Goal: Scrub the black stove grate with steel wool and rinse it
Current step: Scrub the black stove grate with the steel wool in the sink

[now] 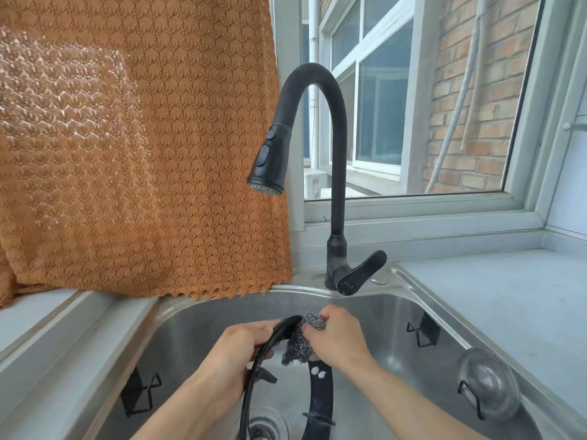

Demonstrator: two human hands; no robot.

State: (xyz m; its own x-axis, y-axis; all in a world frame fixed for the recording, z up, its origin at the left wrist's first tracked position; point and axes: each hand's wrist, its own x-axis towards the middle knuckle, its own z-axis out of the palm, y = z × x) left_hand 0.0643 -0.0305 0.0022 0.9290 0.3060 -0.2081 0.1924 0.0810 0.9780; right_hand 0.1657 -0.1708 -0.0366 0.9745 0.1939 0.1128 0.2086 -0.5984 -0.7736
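Note:
A black ring-shaped stove grate (322, 398) stands on edge inside the steel sink (197, 315), above the drain. My left hand (233, 354) grips its left rim, fingers curled over the top edge. My right hand (336, 336) holds a wad of grey steel wool (301, 339) and presses it against the upper part of the grate. No water runs from the faucet.
A black gooseneck faucet (333, 173) rises behind the sink, its spray head (270, 160) turned left and lever (359, 274) at the base. An orange knitted cloth (143, 154) hangs at left. Black wire hooks (422, 331) and a clear suction cup (489, 382) sit on the sink walls. Grey counter (508, 296) lies right.

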